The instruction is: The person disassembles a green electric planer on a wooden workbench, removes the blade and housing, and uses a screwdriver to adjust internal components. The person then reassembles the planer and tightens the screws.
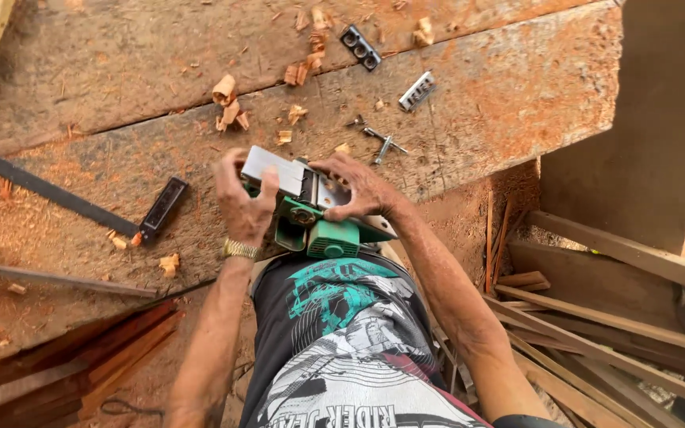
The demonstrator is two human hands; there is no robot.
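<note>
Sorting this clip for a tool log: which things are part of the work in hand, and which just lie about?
In hand:
left hand and right hand, both gripping the upturned green electric planer
small metal spanner beside it
two slotted metal blade plates

Lying about:
black square ruler
curled wood shavings
timber offcuts

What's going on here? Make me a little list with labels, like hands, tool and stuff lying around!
place: sawdusty wooden plank
tool: green electric planer, turned upside down, metal sole up
left hand: holds the planer's left end
right hand: rests on top of the planer
nearby: two metal clamp bars, small wrench, wood shavings, black square ruler
</note>
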